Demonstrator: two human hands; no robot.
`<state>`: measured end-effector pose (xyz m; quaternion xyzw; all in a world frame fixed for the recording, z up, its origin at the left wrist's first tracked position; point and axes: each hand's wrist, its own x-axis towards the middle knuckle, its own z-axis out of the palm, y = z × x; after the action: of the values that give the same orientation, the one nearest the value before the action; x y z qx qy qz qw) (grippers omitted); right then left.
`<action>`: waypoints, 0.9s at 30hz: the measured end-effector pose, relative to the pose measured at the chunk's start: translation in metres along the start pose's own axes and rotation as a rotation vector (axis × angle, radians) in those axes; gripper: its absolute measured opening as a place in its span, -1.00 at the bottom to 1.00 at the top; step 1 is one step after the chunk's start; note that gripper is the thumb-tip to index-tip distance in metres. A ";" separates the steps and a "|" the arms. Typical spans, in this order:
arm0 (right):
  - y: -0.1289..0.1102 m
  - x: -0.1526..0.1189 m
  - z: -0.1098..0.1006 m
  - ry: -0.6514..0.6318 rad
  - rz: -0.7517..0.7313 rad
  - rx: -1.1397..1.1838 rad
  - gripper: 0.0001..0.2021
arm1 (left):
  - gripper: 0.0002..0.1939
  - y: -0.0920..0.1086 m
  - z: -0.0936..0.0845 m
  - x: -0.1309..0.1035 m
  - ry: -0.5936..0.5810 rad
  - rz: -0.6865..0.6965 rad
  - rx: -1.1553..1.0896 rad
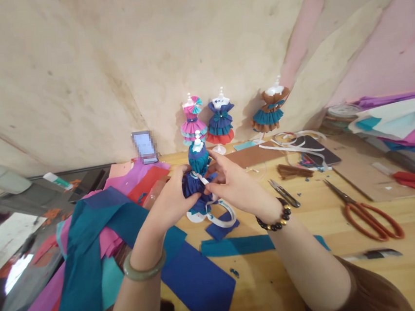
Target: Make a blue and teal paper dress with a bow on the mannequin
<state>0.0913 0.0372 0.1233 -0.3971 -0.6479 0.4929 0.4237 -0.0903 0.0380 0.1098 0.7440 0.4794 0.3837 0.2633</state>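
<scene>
A miniature dress form (198, 160) stands in front of me in a teal gathered top and a dark blue ruffled skirt. My left hand (172, 195) is closed around its left side at the skirt. At the waist, the fingertips of my right hand (234, 180) pinch a narrow white strip (203, 180). A white loop of similar strip (230, 218) hangs down to the table beside the white base (196, 217). Below it lie a small blue paper piece (218, 230) and a long teal strip (238, 246).
Three dressed mini forms, one pink (192, 122), one blue (221, 120) and one brown (271, 110), stand by the wall. Thread snips (284, 193), orange-handled scissors (367, 216) and a craft knife (378, 254) lie right. Coloured crepe sheets (77, 256) pile left, near a phone (144, 147).
</scene>
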 end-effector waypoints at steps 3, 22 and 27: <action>-0.002 0.000 -0.001 -0.010 0.013 0.006 -0.20 | -0.50 -0.002 -0.002 0.001 -0.024 0.014 0.097; 0.003 0.007 0.003 0.021 -0.005 -0.010 -0.34 | -0.49 -0.022 -0.004 0.003 0.026 0.132 0.334; 0.009 0.010 0.006 0.036 0.006 -0.041 -0.27 | -0.20 -0.034 0.004 -0.005 0.043 0.154 0.254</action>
<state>0.0835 0.0468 0.1157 -0.4167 -0.6489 0.4735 0.4256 -0.1052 0.0470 0.0804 0.7975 0.4711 0.3548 0.1267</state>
